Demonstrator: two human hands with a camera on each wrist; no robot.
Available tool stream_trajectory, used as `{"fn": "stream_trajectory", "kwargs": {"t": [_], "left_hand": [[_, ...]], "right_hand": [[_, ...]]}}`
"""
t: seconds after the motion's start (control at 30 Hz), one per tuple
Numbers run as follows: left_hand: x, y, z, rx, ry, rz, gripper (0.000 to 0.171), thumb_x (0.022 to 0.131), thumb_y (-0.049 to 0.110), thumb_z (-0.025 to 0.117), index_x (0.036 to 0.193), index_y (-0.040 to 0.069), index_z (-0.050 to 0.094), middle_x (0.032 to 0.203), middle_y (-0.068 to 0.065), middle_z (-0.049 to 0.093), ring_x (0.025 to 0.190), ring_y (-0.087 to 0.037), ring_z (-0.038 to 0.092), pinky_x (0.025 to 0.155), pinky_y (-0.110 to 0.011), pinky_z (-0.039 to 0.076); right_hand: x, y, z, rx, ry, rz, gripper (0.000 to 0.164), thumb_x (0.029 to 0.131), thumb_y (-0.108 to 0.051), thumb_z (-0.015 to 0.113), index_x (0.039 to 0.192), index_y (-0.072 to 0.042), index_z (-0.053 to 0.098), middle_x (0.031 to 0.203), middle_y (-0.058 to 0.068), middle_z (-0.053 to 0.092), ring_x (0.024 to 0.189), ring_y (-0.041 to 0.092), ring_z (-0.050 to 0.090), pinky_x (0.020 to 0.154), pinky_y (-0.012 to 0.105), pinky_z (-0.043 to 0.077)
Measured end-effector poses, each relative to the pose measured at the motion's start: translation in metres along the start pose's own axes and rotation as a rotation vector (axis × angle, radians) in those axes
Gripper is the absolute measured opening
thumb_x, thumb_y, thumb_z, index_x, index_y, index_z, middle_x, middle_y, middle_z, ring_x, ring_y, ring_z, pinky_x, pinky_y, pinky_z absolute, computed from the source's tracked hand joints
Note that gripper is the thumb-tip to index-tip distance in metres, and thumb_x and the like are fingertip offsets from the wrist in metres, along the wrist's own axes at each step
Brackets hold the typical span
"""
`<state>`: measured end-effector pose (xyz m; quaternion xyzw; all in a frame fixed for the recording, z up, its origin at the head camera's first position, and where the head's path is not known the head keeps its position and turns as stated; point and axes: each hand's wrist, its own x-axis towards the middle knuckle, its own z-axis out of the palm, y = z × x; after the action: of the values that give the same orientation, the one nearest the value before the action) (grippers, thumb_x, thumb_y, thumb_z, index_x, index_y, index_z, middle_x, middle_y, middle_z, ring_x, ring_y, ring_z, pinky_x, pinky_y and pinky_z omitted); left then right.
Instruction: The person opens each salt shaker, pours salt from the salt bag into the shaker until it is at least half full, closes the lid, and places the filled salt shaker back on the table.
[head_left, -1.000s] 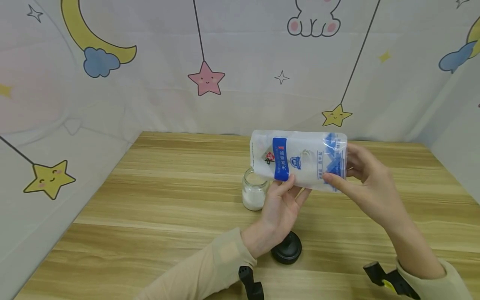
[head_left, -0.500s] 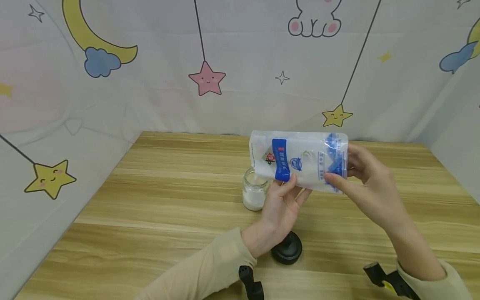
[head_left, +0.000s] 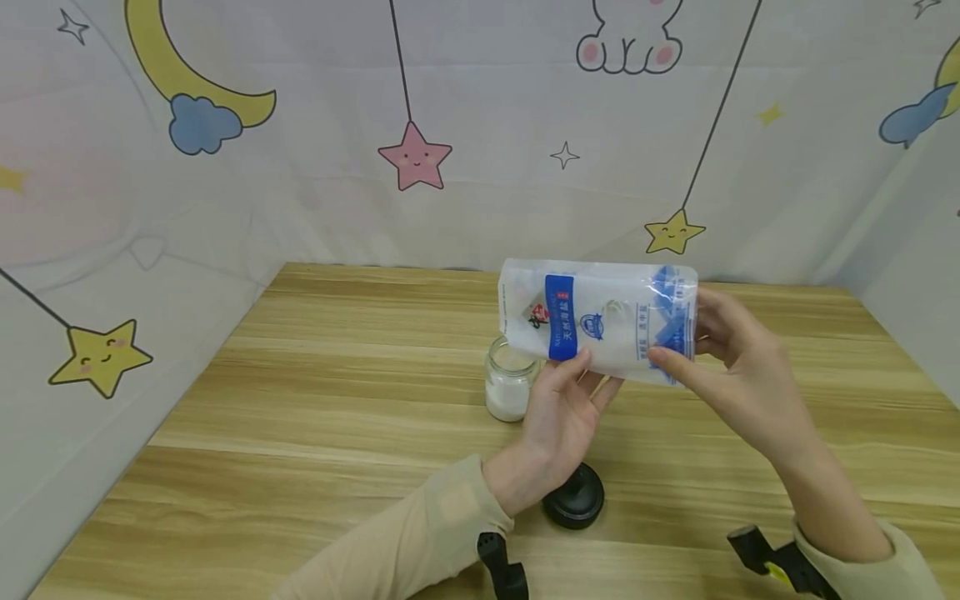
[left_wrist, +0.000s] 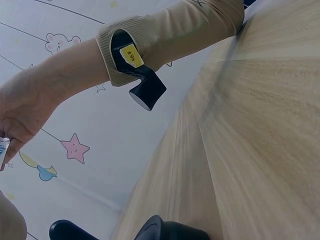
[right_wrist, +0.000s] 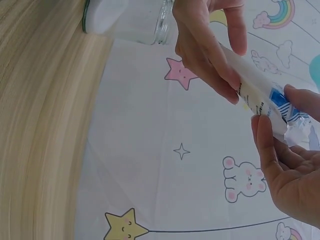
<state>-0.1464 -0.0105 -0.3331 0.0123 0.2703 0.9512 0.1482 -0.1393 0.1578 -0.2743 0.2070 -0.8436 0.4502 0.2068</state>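
Observation:
A white and blue salt bag (head_left: 607, 321) is held on its side in the air, its printed front towards the head camera. My left hand (head_left: 558, 421) holds it from below, thumb in front and fingers behind. At the bag's right end, my right hand (head_left: 738, 375) pinches it between thumb and fingers. A glass jar (head_left: 507, 396) with white grains inside stands on the table, its rim partly behind the bag and left hand. In the right wrist view, the bag (right_wrist: 265, 102) appears edge-on between both hands. Under the left wrist lies a round black lid (head_left: 576, 500).
The wooden table (head_left: 315, 467) reaches back to a white cloth backdrop (head_left: 495, 108) with printed stars and moons. Black wrist cameras sit at both sleeves. In the left wrist view, the black lid (left_wrist: 170, 231) shows at the bottom edge.

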Motion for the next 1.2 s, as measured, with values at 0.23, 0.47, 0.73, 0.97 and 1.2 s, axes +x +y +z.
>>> {"fn": "stream_trajectory", "kwargs": {"t": [0.23, 0.47, 0.73, 0.97, 1.2], "left_hand": [[-0.0003, 0.0003, 0.0002, 0.002, -0.001, -0.002, 0.046, 0.097, 0.011, 0.049, 0.14, 0.023, 0.039, 0.139, 0.001, 0.054, 0.117, -0.01, 0.059, 0.111, -0.036, 0.042], [0.0, 0.0009, 0.0002, 0.022, -0.002, -0.001, 0.045, 0.097, 0.012, 0.05, 0.14, 0.023, 0.041, 0.138, 0.002, 0.055, 0.115, -0.008, 0.06, 0.112, -0.036, 0.042], [0.0002, 0.0014, 0.0005, 0.037, 0.005, 0.0, 0.044, 0.098, 0.011, 0.05, 0.139, 0.024, 0.041, 0.139, 0.001, 0.055, 0.116, -0.009, 0.06, 0.109, -0.035, 0.045], [0.0007, 0.0016, 0.0003, 0.039, 0.006, 0.003, 0.044, 0.098, 0.01, 0.051, 0.139, 0.023, 0.042, 0.138, 0.0, 0.055, 0.115, -0.01, 0.061, 0.104, -0.033, 0.049], [0.0008, 0.0015, -0.0005, 0.038, 0.007, 0.005, 0.044, 0.098, 0.009, 0.051, 0.139, 0.024, 0.043, 0.138, 0.001, 0.055, 0.114, -0.009, 0.061, 0.103, -0.032, 0.049]], "right_hand": [[0.0008, -0.0002, -0.0002, -0.022, -0.005, 0.008, 0.062, 0.078, 0.001, 0.076, 0.134, -0.009, 0.051, 0.105, -0.029, 0.062, 0.084, -0.002, 0.062, 0.075, 0.005, 0.05], [0.0006, -0.0002, 0.0001, -0.024, -0.003, 0.011, 0.061, 0.078, 0.001, 0.076, 0.134, -0.008, 0.051, 0.105, -0.029, 0.062, 0.084, -0.002, 0.062, 0.074, 0.006, 0.05], [0.0003, 0.0001, 0.0005, -0.011, -0.001, -0.001, 0.06, 0.078, 0.003, 0.075, 0.133, -0.007, 0.052, 0.103, -0.026, 0.063, 0.082, -0.001, 0.061, 0.074, 0.006, 0.05], [0.0001, -0.0006, 0.0016, 0.01, 0.007, -0.026, 0.059, 0.078, 0.007, 0.074, 0.132, -0.005, 0.053, 0.103, -0.024, 0.065, 0.082, 0.0, 0.063, 0.073, 0.007, 0.051], [0.0006, -0.0019, 0.0024, 0.006, 0.013, -0.044, 0.059, 0.076, 0.009, 0.074, 0.13, -0.005, 0.054, 0.102, -0.025, 0.065, 0.082, 0.0, 0.063, 0.073, 0.008, 0.052]]}}
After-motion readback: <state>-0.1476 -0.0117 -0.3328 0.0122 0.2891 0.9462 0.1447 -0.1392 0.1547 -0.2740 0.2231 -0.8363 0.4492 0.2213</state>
